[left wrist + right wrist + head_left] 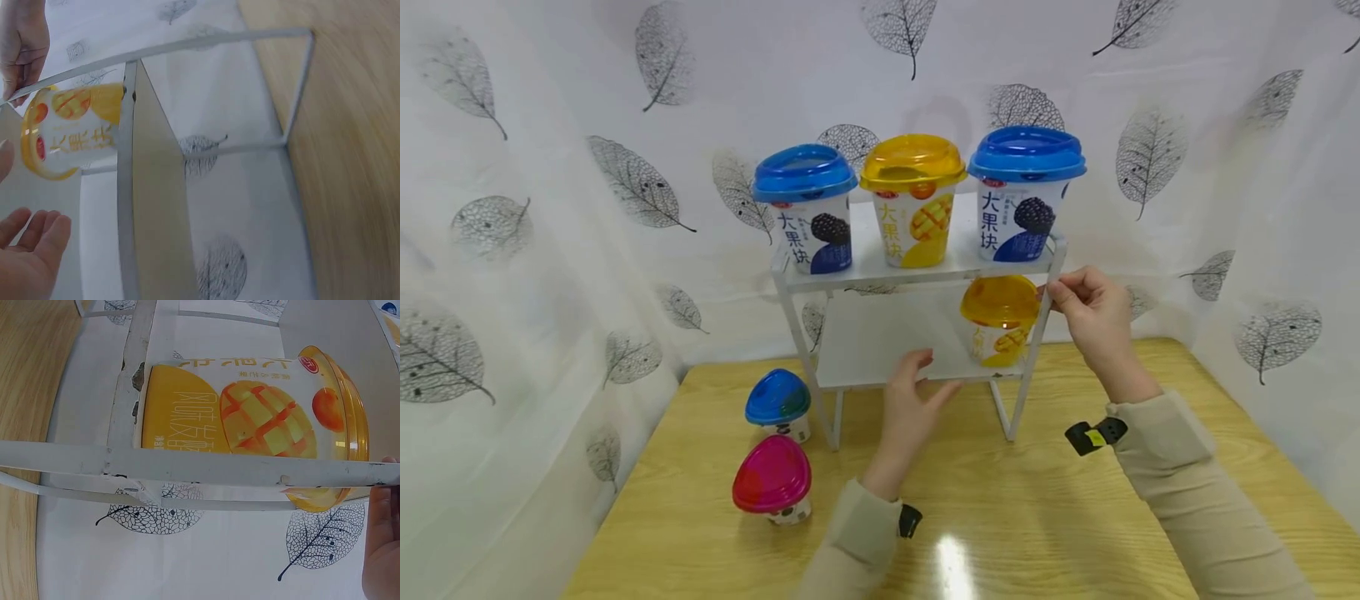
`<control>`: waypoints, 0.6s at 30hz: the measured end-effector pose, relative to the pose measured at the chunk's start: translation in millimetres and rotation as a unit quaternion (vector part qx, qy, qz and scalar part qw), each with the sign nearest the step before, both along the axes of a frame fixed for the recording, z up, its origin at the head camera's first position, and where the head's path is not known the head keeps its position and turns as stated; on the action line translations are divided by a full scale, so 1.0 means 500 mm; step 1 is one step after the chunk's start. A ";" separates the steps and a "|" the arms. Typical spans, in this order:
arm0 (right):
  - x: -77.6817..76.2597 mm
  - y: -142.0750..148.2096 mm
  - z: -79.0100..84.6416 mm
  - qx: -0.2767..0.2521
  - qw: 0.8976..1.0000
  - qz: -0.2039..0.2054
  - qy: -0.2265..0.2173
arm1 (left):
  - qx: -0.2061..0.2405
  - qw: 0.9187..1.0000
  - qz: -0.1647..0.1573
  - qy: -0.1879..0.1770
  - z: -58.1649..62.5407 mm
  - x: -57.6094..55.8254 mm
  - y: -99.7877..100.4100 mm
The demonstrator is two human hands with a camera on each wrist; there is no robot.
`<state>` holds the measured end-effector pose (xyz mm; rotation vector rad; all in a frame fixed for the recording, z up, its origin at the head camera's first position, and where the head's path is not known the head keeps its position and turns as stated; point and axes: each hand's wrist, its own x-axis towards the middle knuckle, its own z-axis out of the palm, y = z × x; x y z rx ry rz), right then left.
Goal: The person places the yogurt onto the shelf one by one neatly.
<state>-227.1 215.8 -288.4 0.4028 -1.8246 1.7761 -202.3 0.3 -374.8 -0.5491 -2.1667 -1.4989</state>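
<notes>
A white two-tier rack [910, 379] holds a yellow-lidded yogurt cup [997, 325] at the right end of its lower shelf. The label with a cut mango faces out in the right wrist view, where the cup [250, 419] stands behind the rack's side post [219, 467]. My right hand [1093, 321] grips that post near the top, thumb in front and fingertips reaching behind it, close beside the cup's lid. In front of the lower shelf is my left hand [917, 408], fingers loosely spread, holding nothing. The left wrist view shows its thumb and fingers apart [37, 240].
On the upper shelf stand a blue-lidded cup [812, 208], a yellow-lidded cup [913, 200] and another blue-lidded cup [1026, 196]. A blue-lidded cup [778, 404] and a pink-lidded cup [772, 479] stand on the wooden table [677, 517], left of the rack. Leaf-patterned cloth [550, 275] hangs behind.
</notes>
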 end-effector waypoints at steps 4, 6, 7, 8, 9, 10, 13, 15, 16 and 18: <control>0.001 0.000 0.000 -0.009 1.000 0.006 0.001 | -0.048 0.997 0.024 0.060 -0.005 0.038 -0.063; 0.001 0.001 0.000 -0.011 1.000 0.010 0.002 | -0.047 0.997 0.028 0.055 -0.005 0.057 -0.094; 0.002 0.001 0.000 -0.013 1.000 0.012 0.004 | -0.047 0.997 0.031 0.050 -0.003 0.067 -0.110; 0.002 0.001 0.000 -0.016 1.000 0.016 0.005 | -0.047 0.997 0.032 0.044 -0.003 0.075 -0.126; 0.002 0.002 0.000 -0.016 1.000 0.016 0.005 | -0.049 0.997 0.034 0.038 -0.002 0.082 -0.142; 0.001 0.002 0.000 -0.020 1.000 0.018 0.006 | -0.054 0.997 0.039 0.031 -0.001 0.089 -0.157; 0.000 0.004 0.001 -0.025 0.999 0.019 0.008 | -0.075 0.995 0.059 0.010 -0.001 0.104 -0.200; 0.000 0.003 0.001 -0.027 0.999 0.018 0.008 | -0.092 0.993 0.077 0.000 -0.004 0.112 -0.227; -0.001 0.003 0.001 -0.029 0.999 0.021 0.008 | -0.098 0.991 0.086 -0.009 -0.006 0.116 -0.240; -0.002 0.000 0.001 -0.030 0.999 0.024 0.007 | -0.109 0.988 0.105 -0.026 -0.011 0.124 -0.265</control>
